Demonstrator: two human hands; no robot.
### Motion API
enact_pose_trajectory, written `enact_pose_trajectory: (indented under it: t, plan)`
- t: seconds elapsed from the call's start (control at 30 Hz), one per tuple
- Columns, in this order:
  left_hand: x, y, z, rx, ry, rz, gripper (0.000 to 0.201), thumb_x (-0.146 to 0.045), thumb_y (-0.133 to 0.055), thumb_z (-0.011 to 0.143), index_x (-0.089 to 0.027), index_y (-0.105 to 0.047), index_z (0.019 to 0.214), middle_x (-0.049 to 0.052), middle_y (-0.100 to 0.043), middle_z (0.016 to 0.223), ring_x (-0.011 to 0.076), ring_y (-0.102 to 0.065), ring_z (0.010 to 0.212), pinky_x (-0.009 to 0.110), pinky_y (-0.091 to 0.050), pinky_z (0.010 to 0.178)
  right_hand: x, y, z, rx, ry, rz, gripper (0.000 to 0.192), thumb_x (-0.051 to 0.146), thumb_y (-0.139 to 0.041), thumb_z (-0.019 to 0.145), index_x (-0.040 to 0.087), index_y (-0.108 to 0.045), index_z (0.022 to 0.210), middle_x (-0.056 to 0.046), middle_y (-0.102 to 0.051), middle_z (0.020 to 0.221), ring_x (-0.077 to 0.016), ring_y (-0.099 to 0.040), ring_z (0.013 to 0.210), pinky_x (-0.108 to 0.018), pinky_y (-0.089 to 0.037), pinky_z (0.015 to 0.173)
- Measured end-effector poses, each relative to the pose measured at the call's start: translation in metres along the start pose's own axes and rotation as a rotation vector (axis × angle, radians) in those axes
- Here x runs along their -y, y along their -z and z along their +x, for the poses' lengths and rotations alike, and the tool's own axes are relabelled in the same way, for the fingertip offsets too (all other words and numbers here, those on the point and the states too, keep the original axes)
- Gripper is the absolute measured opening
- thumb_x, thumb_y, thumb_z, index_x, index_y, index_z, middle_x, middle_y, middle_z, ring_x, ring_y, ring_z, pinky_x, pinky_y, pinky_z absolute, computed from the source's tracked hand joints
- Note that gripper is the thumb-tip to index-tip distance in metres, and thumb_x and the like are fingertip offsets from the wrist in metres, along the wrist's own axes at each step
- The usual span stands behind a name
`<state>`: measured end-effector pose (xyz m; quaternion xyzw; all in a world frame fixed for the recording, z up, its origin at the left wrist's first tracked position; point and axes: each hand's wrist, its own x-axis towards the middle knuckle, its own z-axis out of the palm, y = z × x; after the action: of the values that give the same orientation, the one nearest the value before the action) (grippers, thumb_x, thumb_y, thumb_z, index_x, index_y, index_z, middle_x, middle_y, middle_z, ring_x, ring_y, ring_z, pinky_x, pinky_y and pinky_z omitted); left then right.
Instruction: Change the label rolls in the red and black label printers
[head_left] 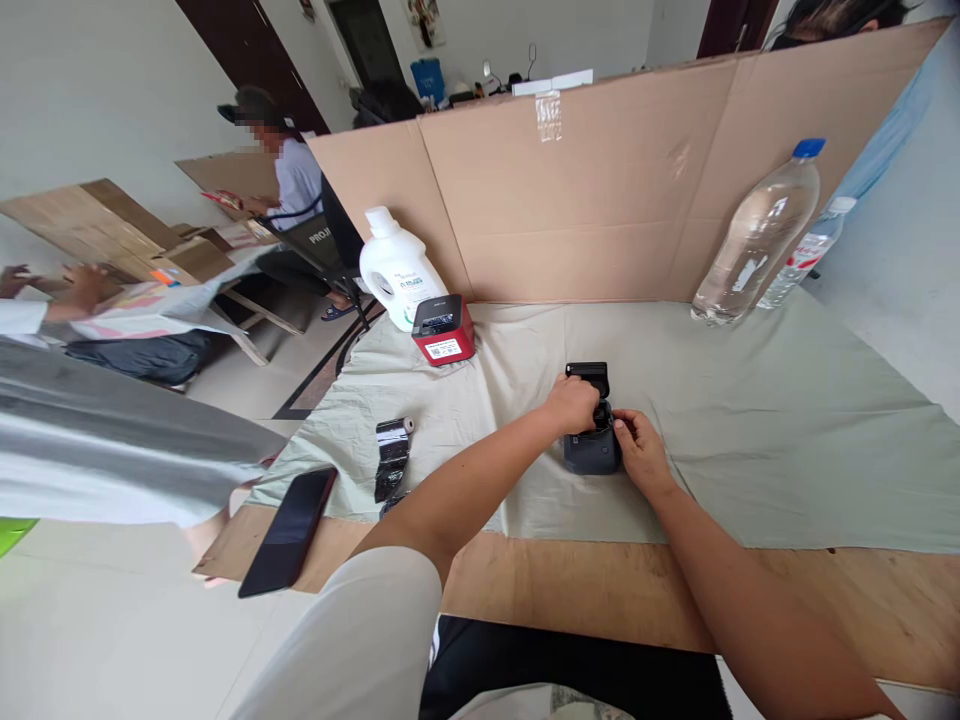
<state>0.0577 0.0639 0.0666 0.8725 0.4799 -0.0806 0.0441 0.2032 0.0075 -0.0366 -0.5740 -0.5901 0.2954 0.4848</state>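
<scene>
Right of the red box [444, 335] on the bench [555, 580], a dark device [591, 455] sits open, the left hand [572, 403] reaching into it, the right hand [641, 448] touching its right side, though I can't tell whether either grip pinches anything.

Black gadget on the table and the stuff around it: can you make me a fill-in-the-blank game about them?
The left hand is at the black gadget, whose lid is not shut but ____.
The box by the white jug has a black top and ____ sides.
The larger bottle has a ____ cap.

Missing words: open; red; blue.
</scene>
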Motion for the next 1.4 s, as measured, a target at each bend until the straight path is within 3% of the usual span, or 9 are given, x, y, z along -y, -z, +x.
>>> enact_pose_trajectory:
  t: [0.6,0.67,0.77,0.83,0.9,1.0,1.13,1.27,1.4]
  plan:
    - [0.011,0.0,0.001,-0.041,-0.077,-0.178,0.039,-0.03,-0.072,0.065,-0.015,-0.065,0.1,0.007,-0.07,0.099,0.0259,-0.064,0.095,0.039,-0.042,0.094,-0.003,-0.001,0.0,0.013,0.046,-0.05,0.038,0.048,-0.045,0.089,0.018,-0.062,0.106,-0.012,-0.068,0.104,-0.0237,-0.063,0.089,-0.043,-0.052,0.083]
    - [0.014,0.003,0.0,-0.041,-0.072,-0.317,0.043,-0.027,-0.071,0.064,-0.015,-0.064,0.104,0.007,-0.07,0.098,0.024,-0.065,0.091,0.038,-0.045,0.09,-0.004,0.0,0.0,0.024,0.052,-0.053,0.04,0.05,-0.045,0.089,0.018,-0.062,0.107,-0.012,-0.068,0.104,-0.024,-0.063,0.09,-0.044,-0.051,0.084]
    - [0.033,0.013,-0.011,0.004,-0.096,-0.719,0.04,-0.021,-0.067,0.065,-0.013,-0.063,0.104,0.006,-0.07,0.096,0.0191,-0.064,0.087,0.03,-0.05,0.08,-0.007,0.001,0.0,0.043,0.059,-0.049,0.043,0.051,-0.044,0.089,0.018,-0.062,0.109,-0.012,-0.068,0.104,-0.024,-0.063,0.089,-0.044,-0.051,0.085]
    - [0.059,0.024,-0.027,0.103,-0.142,-0.996,0.039,-0.02,-0.064,0.067,-0.013,-0.063,0.105,0.006,-0.069,0.097,0.0167,-0.064,0.086,0.028,-0.05,0.078,-0.007,0.0,-0.001,0.037,0.055,-0.05,0.044,0.052,-0.044,0.088,0.018,-0.062,0.111,-0.012,-0.068,0.106,-0.0239,-0.063,0.089,-0.045,-0.05,0.086]
    - [0.092,0.035,-0.052,0.262,-0.141,-1.121,0.041,-0.022,-0.065,0.065,-0.014,-0.063,0.105,0.005,-0.069,0.097,0.0165,-0.064,0.084,0.028,-0.05,0.076,-0.007,0.0,-0.001,0.021,0.048,-0.058,0.045,0.052,-0.045,0.088,0.018,-0.062,0.111,-0.012,-0.067,0.107,-0.0239,-0.062,0.089,-0.045,-0.05,0.087]
    - [0.141,0.041,-0.095,0.477,0.025,-0.948,0.041,-0.024,-0.068,0.06,-0.016,-0.065,0.1,0.003,-0.069,0.092,0.0172,-0.064,0.081,0.026,-0.05,0.073,-0.004,-0.001,-0.001,0.01,0.033,-0.07,0.045,0.052,-0.045,0.087,0.018,-0.062,0.11,-0.012,-0.067,0.106,-0.024,-0.062,0.089,-0.045,-0.05,0.087]
    - [0.178,0.02,-0.141,0.527,0.249,-0.491,0.041,-0.025,-0.064,0.059,-0.018,-0.065,0.1,0.002,-0.068,0.093,0.0187,-0.062,0.083,0.025,-0.048,0.072,0.0,-0.001,0.0,0.009,0.032,-0.09,0.046,0.053,-0.045,0.086,0.017,-0.062,0.109,-0.013,-0.067,0.106,-0.0245,-0.062,0.089,-0.046,-0.049,0.087]
    - [0.179,-0.007,-0.165,0.492,0.268,-0.194,0.047,-0.017,-0.061,0.056,-0.019,-0.065,0.102,0.006,-0.066,0.104,0.0219,-0.061,0.089,0.026,-0.047,0.073,0.0,-0.001,0.001,0.007,0.034,-0.098,0.046,0.054,-0.045,0.086,0.018,-0.062,0.108,-0.013,-0.068,0.105,-0.0245,-0.062,0.088,-0.046,-0.05,0.085]
    - [0.16,-0.015,-0.176,0.353,0.261,-0.099,0.043,-0.014,-0.06,0.06,-0.02,-0.065,0.102,0.008,-0.064,0.109,0.0264,-0.059,0.1,0.032,-0.046,0.083,0.001,0.0,0.0,0.001,0.039,-0.099,0.045,0.054,-0.046,0.086,0.019,-0.062,0.108,-0.013,-0.068,0.106,-0.0246,-0.063,0.087,-0.046,-0.05,0.085]
